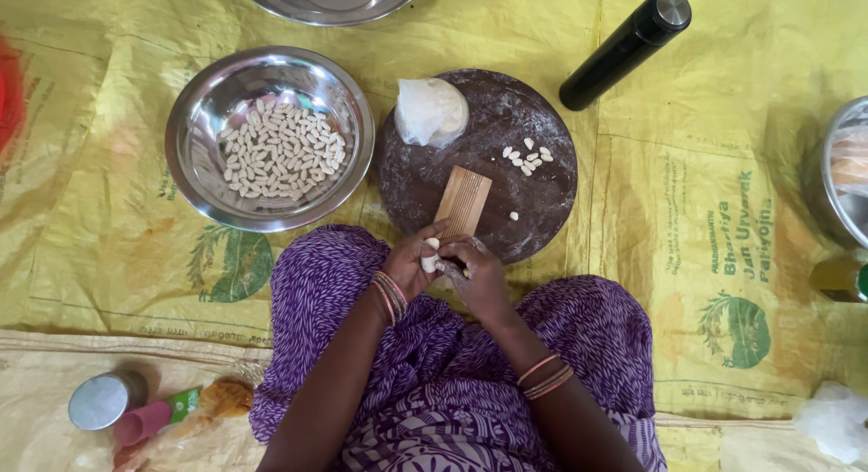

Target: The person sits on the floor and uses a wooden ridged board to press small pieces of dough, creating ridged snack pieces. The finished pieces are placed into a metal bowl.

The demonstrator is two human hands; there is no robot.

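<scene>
Sitting on a yellow woven plastic sheet (687, 146) spread as a floor cover, a person works a small white lump of dough (429, 259) between both hands at the near edge of a round dark wooden board (542, 192).

Board dusted with flour. On it: a ridged tan wooden paddle (464, 203) at the near side, leaning toward the hands; a white dough ball in clear plastic (431, 110) at the far side; a few small white shaped dough pieces (526, 157) right of centre. Left hand (411, 259) and right hand (477, 271) are pressed together, fingers closed around the lump. Left of the board, a round steel bowl (194, 110) holds many such pieces. Beyond the board's right, a black cylindrical flask (624, 49) lies on its side.
</scene>
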